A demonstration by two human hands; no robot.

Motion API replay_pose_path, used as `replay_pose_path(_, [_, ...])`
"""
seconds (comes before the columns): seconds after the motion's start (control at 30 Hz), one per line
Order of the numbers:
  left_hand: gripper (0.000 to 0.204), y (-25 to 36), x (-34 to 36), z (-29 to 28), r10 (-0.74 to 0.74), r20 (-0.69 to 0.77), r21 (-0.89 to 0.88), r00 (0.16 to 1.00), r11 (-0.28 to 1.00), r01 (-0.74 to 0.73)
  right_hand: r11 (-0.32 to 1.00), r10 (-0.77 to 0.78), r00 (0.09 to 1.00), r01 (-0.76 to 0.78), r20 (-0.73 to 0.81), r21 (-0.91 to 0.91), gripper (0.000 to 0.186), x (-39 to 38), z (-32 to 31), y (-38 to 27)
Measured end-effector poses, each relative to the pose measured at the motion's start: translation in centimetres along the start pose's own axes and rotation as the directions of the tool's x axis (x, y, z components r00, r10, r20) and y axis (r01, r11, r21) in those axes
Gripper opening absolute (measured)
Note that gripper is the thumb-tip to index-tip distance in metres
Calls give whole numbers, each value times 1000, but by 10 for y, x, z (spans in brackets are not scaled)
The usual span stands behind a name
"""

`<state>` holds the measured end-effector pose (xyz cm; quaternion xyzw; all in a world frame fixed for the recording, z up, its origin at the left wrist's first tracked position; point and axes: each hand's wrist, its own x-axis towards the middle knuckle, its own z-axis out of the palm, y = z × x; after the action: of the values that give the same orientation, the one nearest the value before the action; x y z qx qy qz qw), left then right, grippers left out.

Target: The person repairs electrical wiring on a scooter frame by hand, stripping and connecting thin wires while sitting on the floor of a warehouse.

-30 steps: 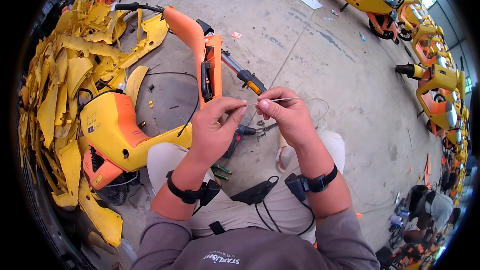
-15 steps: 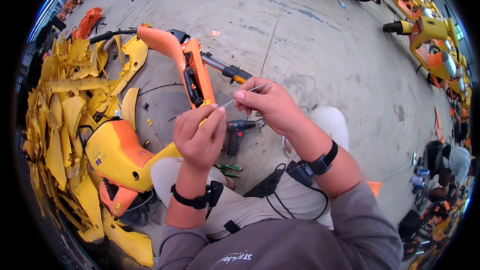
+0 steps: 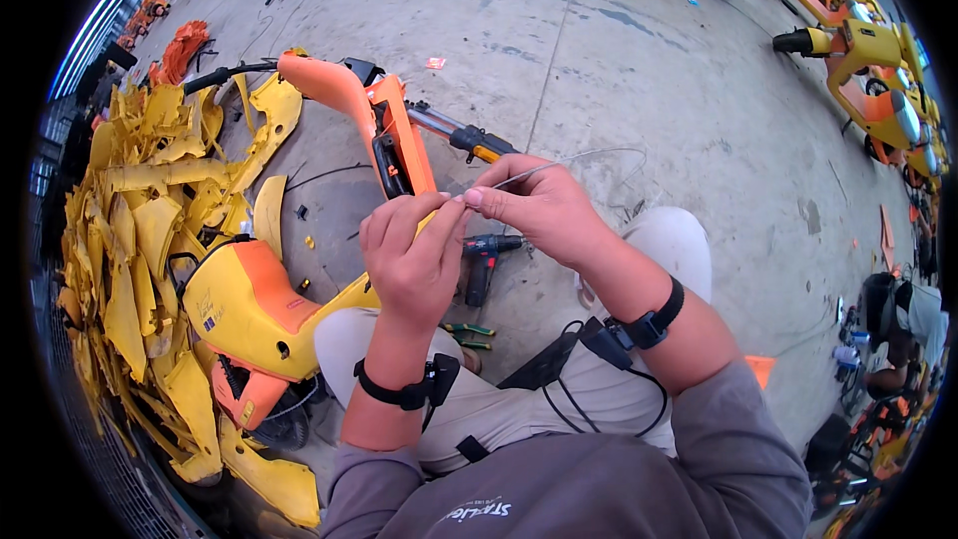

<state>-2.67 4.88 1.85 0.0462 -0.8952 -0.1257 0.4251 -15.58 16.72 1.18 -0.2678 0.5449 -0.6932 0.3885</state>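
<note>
Grey concrete floor (image 3: pixel 689 100) spreads beneath a thin wire (image 3: pixel 527 175), pinched where the closed fingertips of the left hand (image 3: pixel 407 250) and right hand (image 3: pixel 539 210) meet, seemingly to steady so slender a strand, with a drill (image 3: pixel 478 281) lying below and yellow panels (image 3: pixel 130 230) heaped toward the floor's left edge.

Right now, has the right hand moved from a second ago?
Yes. Judged against the cordless drill on the floor, the right hand has shifted to the left in the view.
</note>
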Motion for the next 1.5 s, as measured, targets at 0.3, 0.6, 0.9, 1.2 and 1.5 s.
replay_pose_path(0.3, [12, -12, 1, -5, -74, -83, -90, 994, 994, 66, 997, 69, 993, -67, -96, 26, 25, -3, -3, -12])
replay_pose_path(0.6, [6, 5, 1, -3, -413, 24, -531, 910, 766, 362, 983, 86, 995, -76, -55, 166, 21, -3, -8, -2])
replay_pose_path(0.9, [9, 16, -3, 15, -506, 40, -609, 862, 671, 422, 917, 132, 991, -111, -28, 383, 16, -5, -16, 3])
replay_pose_path(1.2, [8, 12, 4, 9, -534, -57, -570, 843, 711, 412, 954, 131, 987, -101, -90, 282, 18, -3, -28, 11])
replay_pose_path(1.5, [12, 32, 55, -9, -308, 145, -385, 940, 858, 341, 997, 60, 916, -73, -396, -18, 24, 4, -46, 11])
